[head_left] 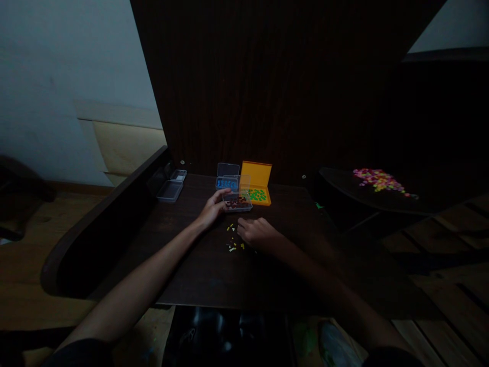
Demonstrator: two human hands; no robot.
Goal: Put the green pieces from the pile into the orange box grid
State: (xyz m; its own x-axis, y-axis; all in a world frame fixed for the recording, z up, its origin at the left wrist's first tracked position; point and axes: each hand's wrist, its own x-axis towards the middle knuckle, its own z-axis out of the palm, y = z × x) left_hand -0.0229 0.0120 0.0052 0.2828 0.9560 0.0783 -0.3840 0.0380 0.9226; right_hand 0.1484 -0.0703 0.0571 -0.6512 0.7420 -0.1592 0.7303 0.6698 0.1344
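Our left hand (pixel 212 208) lies on the table (pixel 198 275) with its fingertips against the left end of a small clear box (pixel 237 202) of dark red beads. The picture is too dim to tell whether the fingers clasp the box or only touch it. Our right hand (pixel 256 232) rests palm down just right of a scatter of yellow and white beads (pixel 232 239), fingers curled toward them. We cannot tell whether a bead is pinched between them.

The red-bead box sits near the table's far edge, between the two hands and a little beyond them. Just behind it stand a clear box with blue beads (pixel 228 182) and an orange box (pixel 256 193) with green beads, its lid tilted up. Further left, near the table's corner, lie two empty clear boxes (pixel 170 190). Well apart, on a dark surface to the right, is a heap of pink and yellow beads (pixel 378 179).
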